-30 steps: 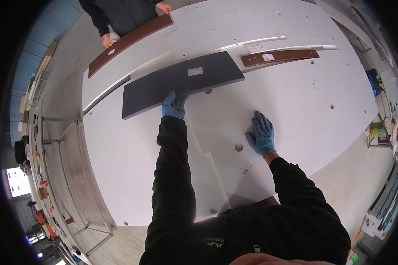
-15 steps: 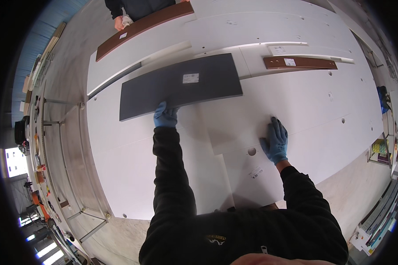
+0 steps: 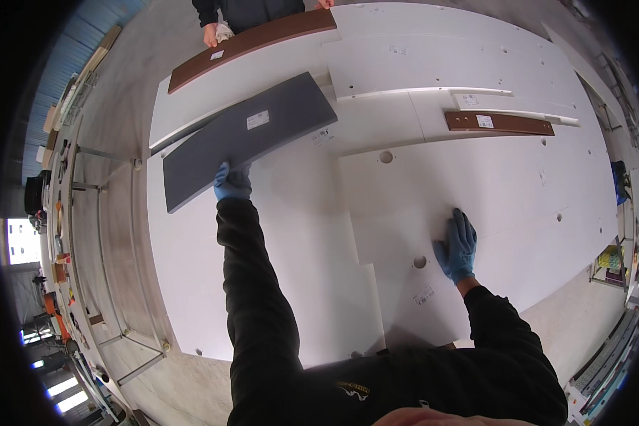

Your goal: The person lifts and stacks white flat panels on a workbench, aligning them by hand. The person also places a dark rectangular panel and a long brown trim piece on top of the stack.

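Note:
My left hand [image 3: 233, 182], in a blue glove, grips the near edge of a dark grey panel [image 3: 213, 153], thumb on top and the other fingers underneath. A white label [image 3: 258, 120] is stuck on its upper face. The panel slants, its right end farther from me than its left. My right hand [image 3: 458, 245], gloved too, lies flat with fingers stretched on a large white panel [image 3: 504, 192]. Close to its thumb is a round hole [image 3: 419, 263] in that white panel, with a printed label [image 3: 424, 293] nearer to me.
Across the table, a person's hands [image 3: 211, 35] hold a long brown panel [image 3: 255, 48]. A shorter brown strip [image 3: 500, 123] lies at the right beside narrow white strips [image 3: 518, 106]. Several white boards cover the table. A metal frame rack [image 3: 135, 248] stands left.
My left hand has moved left with the grey panel, which has turned so its right end points farther away. A second hole in the white panel is uncovered. My right hand stays flat on the white panel.

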`<state>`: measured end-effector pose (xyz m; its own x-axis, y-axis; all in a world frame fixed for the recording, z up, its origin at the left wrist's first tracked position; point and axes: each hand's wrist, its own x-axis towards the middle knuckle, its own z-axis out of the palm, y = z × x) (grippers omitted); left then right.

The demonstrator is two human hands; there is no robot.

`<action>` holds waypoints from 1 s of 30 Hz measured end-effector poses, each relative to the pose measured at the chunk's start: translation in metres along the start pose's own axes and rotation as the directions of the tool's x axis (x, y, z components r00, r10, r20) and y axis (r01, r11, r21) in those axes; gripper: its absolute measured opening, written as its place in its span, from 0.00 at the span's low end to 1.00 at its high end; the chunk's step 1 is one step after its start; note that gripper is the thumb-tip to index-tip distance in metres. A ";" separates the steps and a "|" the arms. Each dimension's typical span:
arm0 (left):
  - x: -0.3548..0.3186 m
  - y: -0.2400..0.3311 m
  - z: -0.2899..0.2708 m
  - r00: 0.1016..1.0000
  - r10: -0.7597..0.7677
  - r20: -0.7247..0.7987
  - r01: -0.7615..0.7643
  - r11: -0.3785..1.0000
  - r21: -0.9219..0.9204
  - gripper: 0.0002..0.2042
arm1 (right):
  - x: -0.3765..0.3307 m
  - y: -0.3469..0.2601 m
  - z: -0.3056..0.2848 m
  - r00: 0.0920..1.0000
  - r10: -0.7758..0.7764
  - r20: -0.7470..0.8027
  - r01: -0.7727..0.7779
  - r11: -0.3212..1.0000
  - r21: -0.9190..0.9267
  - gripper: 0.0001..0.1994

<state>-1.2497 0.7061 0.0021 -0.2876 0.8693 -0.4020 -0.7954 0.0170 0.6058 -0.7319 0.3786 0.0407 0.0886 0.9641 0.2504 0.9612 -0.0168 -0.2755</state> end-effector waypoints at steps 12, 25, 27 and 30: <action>0.135 -0.009 0.036 1.000 -0.016 -0.007 0.016 0.999 0.040 0.14 | 0.011 0.003 0.003 0.999 -0.023 0.028 0.023 1.000 -0.013 0.30; 0.181 -0.018 0.071 0.984 0.029 -0.178 0.115 0.659 0.743 0.15 | 0.019 0.001 0.006 0.999 -0.034 0.016 0.034 0.999 -0.031 0.29; 0.186 -0.021 0.079 0.976 0.150 -0.160 0.079 0.442 0.893 0.15 | 0.020 -0.001 0.003 0.999 -0.009 0.050 0.010 1.000 -0.017 0.28; 0.191 -0.037 0.068 0.970 0.225 -0.098 -0.073 0.646 0.759 0.12 | 0.019 0.000 -0.005 0.999 0.006 0.053 -0.005 1.000 -0.012 0.28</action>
<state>-1.2388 0.9054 -0.0506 -0.5096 0.7985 -0.3206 -0.0879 0.3223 0.9425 -0.7293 0.3955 0.0497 0.0804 0.9767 0.1989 0.9638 -0.0253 -0.2655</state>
